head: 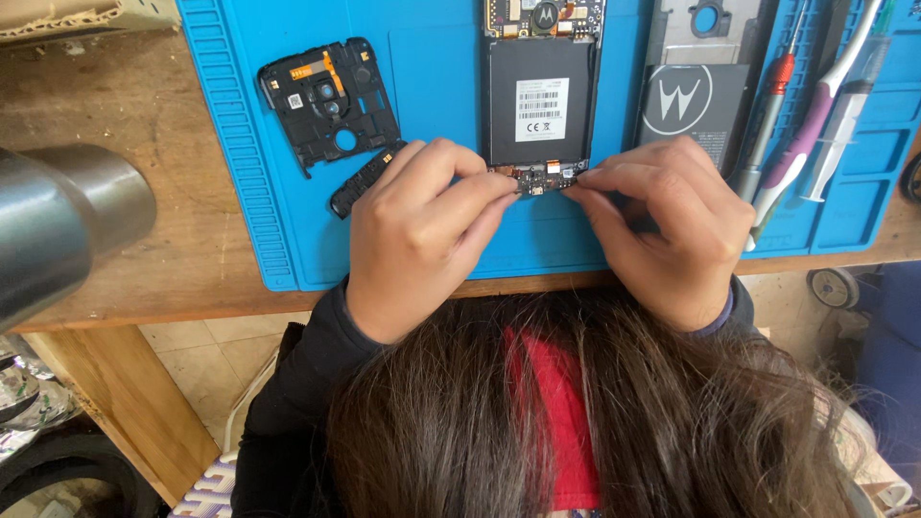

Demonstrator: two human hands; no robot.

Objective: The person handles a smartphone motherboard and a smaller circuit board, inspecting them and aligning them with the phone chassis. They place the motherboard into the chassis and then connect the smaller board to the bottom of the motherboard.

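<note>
An opened phone lies on a blue work mat, its black battery facing up. At its near end sits a small circuit board. My left hand pinches the board's left end with its fingertips. My right hand pinches the right end. Both hands rest on the mat's front part. Long dark hair fills the bottom of the view.
A black inner frame piece and a small black strip lie left of the phone. A grey back cover sits to the right, beside a screwdriver, a toothbrush and a syringe. A metal heat-gun nozzle juts in at left.
</note>
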